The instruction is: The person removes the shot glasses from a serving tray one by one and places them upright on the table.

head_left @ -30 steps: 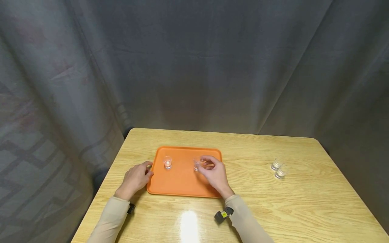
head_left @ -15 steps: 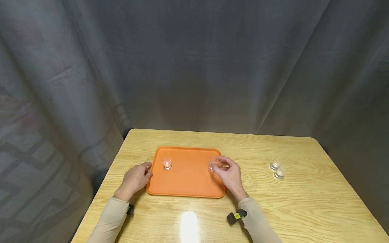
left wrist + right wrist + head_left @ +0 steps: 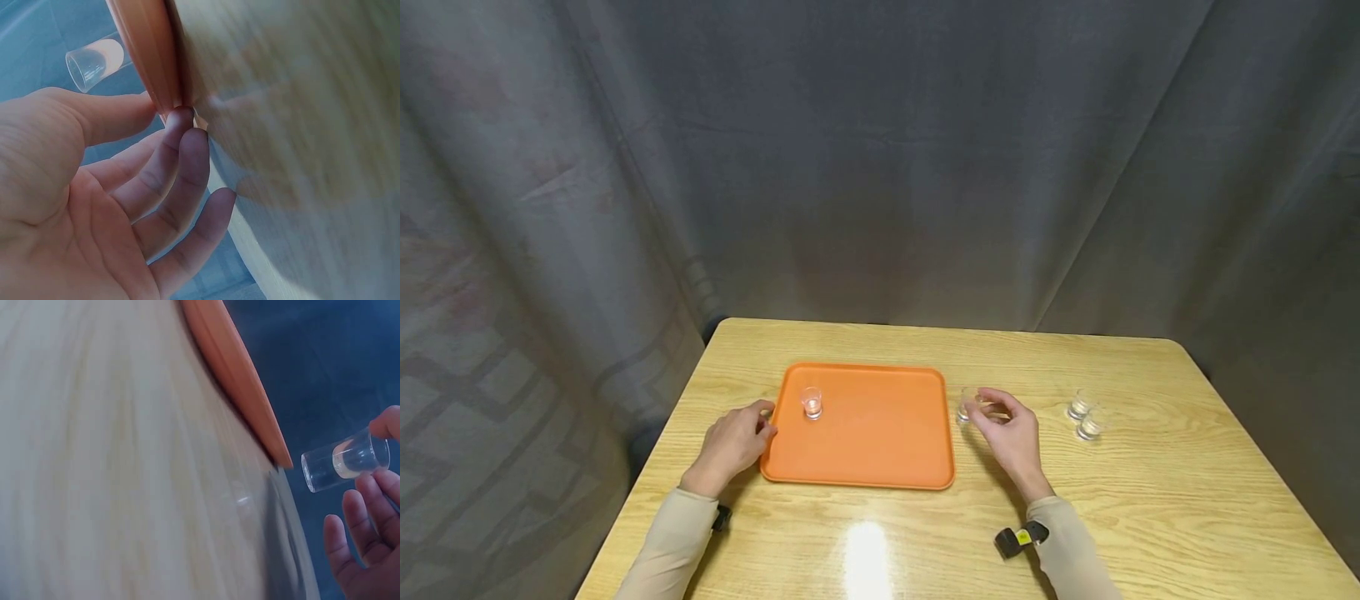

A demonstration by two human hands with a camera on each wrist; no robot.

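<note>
My right hand [image 3: 1009,433] pinches a small clear shot glass [image 3: 966,406] just above the wooden table [image 3: 1150,500], right of the orange tray [image 3: 880,450]. In the right wrist view the same glass [image 3: 344,464] sits between my fingertips [image 3: 375,487], beyond the tray's edge [image 3: 234,369]. A second shot glass [image 3: 812,402] stands on the tray's left part. My left hand [image 3: 733,442] rests at the tray's left rim, fingers [image 3: 181,156] touching the rim [image 3: 150,50] with nothing gripped; the glass [image 3: 94,61] shows beyond it.
Two more shot glasses [image 3: 1087,415] stand together on the table at the right. A grey curtain [image 3: 880,167] hangs behind the table. The table's near part carries a bright light reflection [image 3: 867,558].
My right hand has carried the shot glass rightward, from over the tray's middle, past its right rim, to above the table. The left hand and the other glasses have stayed put.
</note>
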